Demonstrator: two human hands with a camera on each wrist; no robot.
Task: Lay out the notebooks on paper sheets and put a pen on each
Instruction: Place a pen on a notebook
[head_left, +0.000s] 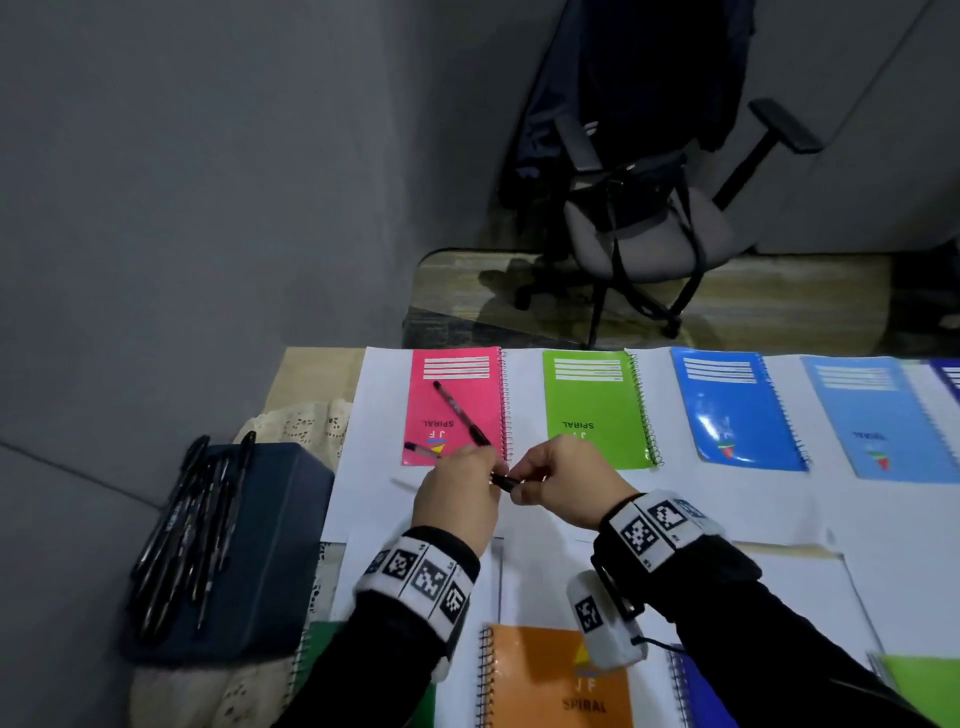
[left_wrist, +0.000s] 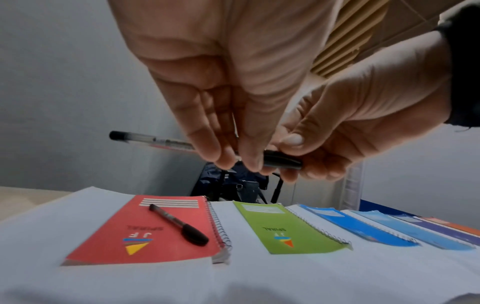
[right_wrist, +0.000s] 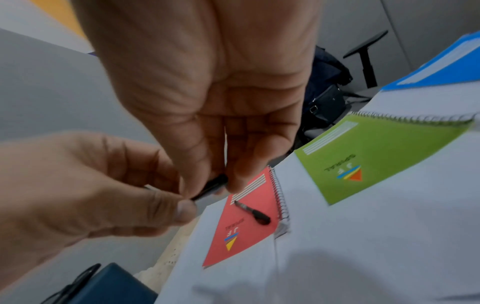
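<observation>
Left hand (head_left: 457, 493) and right hand (head_left: 563, 486) raised close together, fingertips nearly meeting, both pinching one pen (left_wrist: 281, 159): left on the barrel, right on the cap end. Forearms converging, wrists banded.

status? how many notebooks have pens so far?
One done: the pink notebook has a pen on it. In hand: left hand and right hand both hold a second pen. Left: green notebook, blue notebook, light blue notebook and orange notebook show none.
</observation>
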